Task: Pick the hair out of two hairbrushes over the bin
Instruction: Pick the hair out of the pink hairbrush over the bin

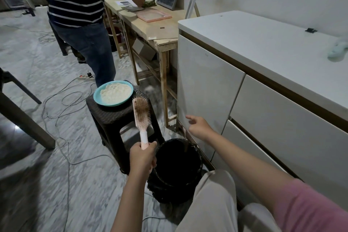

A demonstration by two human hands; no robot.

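The left hand [143,156] grips the handle of a pink hairbrush [141,117], held upright with hair matted in its bristles, beside the black bin [178,170] rather than over it. The right hand [197,127] hovers empty, finger extended, above the bin's far rim. Hair pulled here could land on the stool [114,117] or the plate of rice [113,93] beyond.

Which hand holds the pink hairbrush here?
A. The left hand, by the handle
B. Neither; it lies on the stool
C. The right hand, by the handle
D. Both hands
A: the left hand grips the hairbrush handle, while the right hand is apart from it, holding nothing.
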